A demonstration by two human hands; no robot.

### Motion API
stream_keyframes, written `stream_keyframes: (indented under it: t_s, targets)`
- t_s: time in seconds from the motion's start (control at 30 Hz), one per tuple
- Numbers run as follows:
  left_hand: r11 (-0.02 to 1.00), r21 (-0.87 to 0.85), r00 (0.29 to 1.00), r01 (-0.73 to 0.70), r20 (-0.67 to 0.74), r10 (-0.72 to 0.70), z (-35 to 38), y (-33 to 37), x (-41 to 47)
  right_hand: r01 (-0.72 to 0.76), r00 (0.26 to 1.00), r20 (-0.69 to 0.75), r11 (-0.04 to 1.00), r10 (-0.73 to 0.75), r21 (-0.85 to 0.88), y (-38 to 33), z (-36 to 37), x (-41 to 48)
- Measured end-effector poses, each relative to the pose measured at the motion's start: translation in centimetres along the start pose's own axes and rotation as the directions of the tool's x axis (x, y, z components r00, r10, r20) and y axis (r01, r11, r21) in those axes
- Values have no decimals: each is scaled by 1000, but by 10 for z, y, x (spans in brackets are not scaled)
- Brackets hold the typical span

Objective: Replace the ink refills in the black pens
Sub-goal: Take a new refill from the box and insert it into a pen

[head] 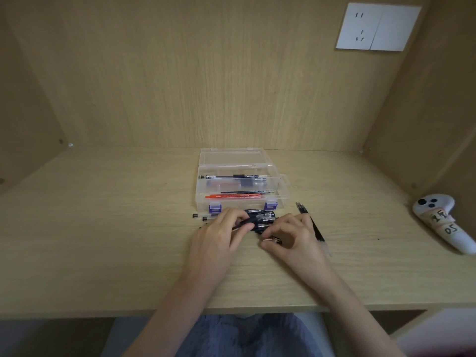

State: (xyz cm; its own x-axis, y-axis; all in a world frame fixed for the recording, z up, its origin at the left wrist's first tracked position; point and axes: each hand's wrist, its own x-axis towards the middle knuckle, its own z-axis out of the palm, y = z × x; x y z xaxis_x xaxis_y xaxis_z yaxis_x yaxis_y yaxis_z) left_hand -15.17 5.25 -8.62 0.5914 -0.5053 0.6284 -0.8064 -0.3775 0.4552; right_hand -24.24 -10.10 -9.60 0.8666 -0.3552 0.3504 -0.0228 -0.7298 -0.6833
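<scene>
Mid-task. Left hand (219, 228) fingers clenched on black pen (253, 219); right hand (288, 235) fingers pinching small pen part. Refills (313, 225) loose on surface (103, 240); several pens pending.

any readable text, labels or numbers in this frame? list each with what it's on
"20": handwritten, seen upside down, on the tape around the white controller at the desk's right edge.
Two handwritten characters on the tape just above it: too blurred to read.
Print on the orange refill in the clear box: too small to read.
Print on the pen at the back of the box: too small to read.
Wall socket: no text.
</scene>
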Motion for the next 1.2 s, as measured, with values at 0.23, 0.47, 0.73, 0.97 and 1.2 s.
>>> stream_keyframes:
  t_s: [0.23,0.47,0.73,0.97,1.2]
  targets:
    - [1000,9,1000,-3,24,3,-1,1,0,-55,998,-27,983,61,173,-4,-5,0]
    - [999,-28,999,-21,50,22,-2,3,0,-156,983,9,807,183,569,-12,-10,2]
    - [993,-115,997,26,76,-17,-4,1,-1,-153,959,-32,606,283,780,-27,-8,5]
    - [994,-103,995,45,97,-35,-5,2,0,-92,863,-249,620,441,779,-21,-62,45]
    - [997,-76,990,3,143,8,-6,2,0,-418,871,-174,878,460,234,11,-63,76]
